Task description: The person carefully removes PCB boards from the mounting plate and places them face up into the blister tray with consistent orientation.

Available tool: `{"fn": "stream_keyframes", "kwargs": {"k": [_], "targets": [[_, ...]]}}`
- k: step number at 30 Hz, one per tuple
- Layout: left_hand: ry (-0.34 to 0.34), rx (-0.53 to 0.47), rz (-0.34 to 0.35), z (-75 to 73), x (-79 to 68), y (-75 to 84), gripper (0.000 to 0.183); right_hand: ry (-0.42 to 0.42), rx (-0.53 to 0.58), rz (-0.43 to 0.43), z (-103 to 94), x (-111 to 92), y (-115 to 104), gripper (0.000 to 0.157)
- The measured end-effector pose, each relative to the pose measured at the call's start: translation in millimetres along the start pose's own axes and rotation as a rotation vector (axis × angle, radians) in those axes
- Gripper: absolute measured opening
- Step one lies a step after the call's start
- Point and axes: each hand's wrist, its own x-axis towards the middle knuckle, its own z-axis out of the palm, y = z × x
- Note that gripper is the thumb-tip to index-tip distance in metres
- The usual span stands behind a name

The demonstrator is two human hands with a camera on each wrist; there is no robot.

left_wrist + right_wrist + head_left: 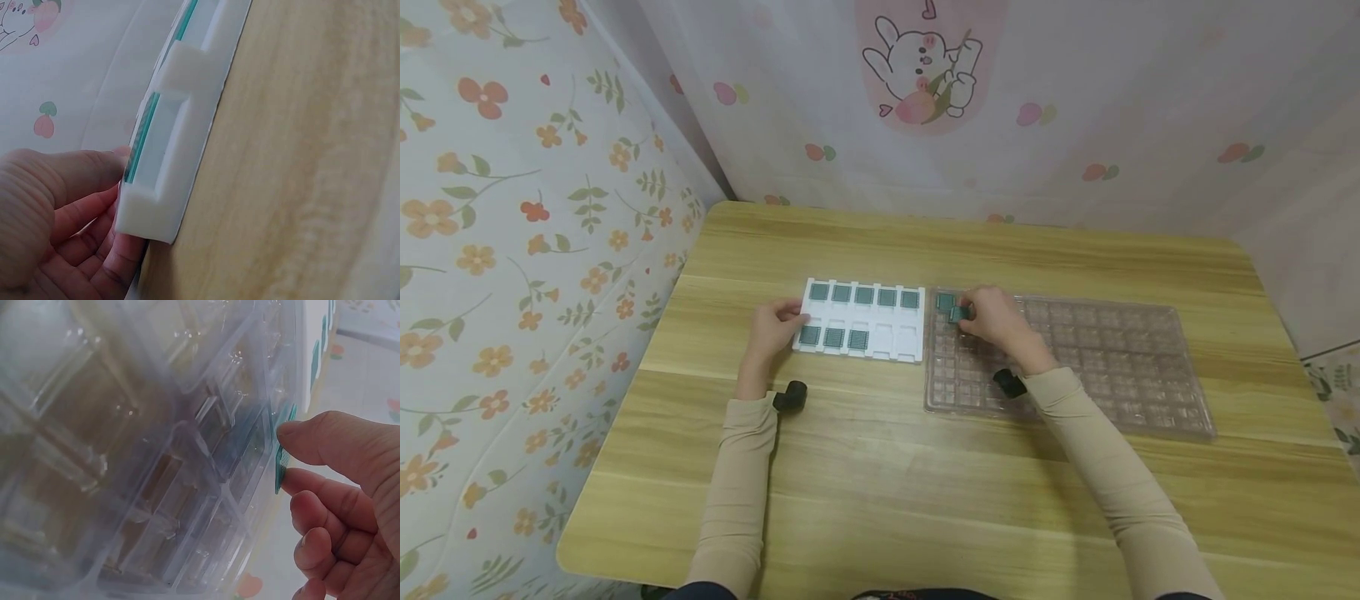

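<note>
A white plastic tray (857, 309) lies left of centre, with several square green chips (864, 295) in its far row and three in its near row. Thumb on top and fingers below, my left hand (771, 331) grips the tray's left end, also seen in the left wrist view. To the right, my right hand (1002, 321) pinches one green chip (282, 453) between thumb and forefinger, above the clear compartment tray (1120, 367). Another green chip (945, 301) sits in that tray's far left corner, beside the pinched one.
A wood-grain table (865, 492) carries both trays, which lie side by side with a narrow gap. Floral curtain (490, 275) hangs along the left side, and a pale printed curtain (820, 100) stands behind the far edge. Black wrist cameras (792, 397) are strapped on both wrists.
</note>
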Motion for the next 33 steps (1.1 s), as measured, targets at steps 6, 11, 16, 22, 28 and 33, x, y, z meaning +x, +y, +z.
{"fn": "stream_keyframes", "kwargs": {"k": [6, 11, 16, 22, 28, 33], "targets": [[0.000, -0.009, 0.000, 0.0, 0.6, -1.3, 0.031, 0.006, -0.003, 0.005, -2.7, -0.6, 1.1, 0.027], [0.000, -0.011, -0.003, 0.1, 0.5, -1.3, 0.031, 0.000, 0.017, 0.016, -4.8, -0.2, 4.4, 0.028], [0.002, -0.014, -0.005, 0.1, 0.3, -1.6, 0.031, 0.000, 0.004, 0.010, -3.9, 0.9, 8.9, 0.028], [0.001, -0.014, 0.000, -0.2, 0.2, -1.7, 0.031, -0.006, 0.002, 0.021, -2.9, 3.2, 14.5, 0.029], [-0.002, -0.021, 0.010, -1.0, -0.2, -0.4, 0.030, -0.013, 0.001, 0.039, -5.0, 4.6, 18.6, 0.031], [-0.007, -0.025, 0.003, -0.8, -0.3, -1.1, 0.031, -0.014, 0.004, 0.035, -5.4, 5.4, 20.5, 0.031]]}}
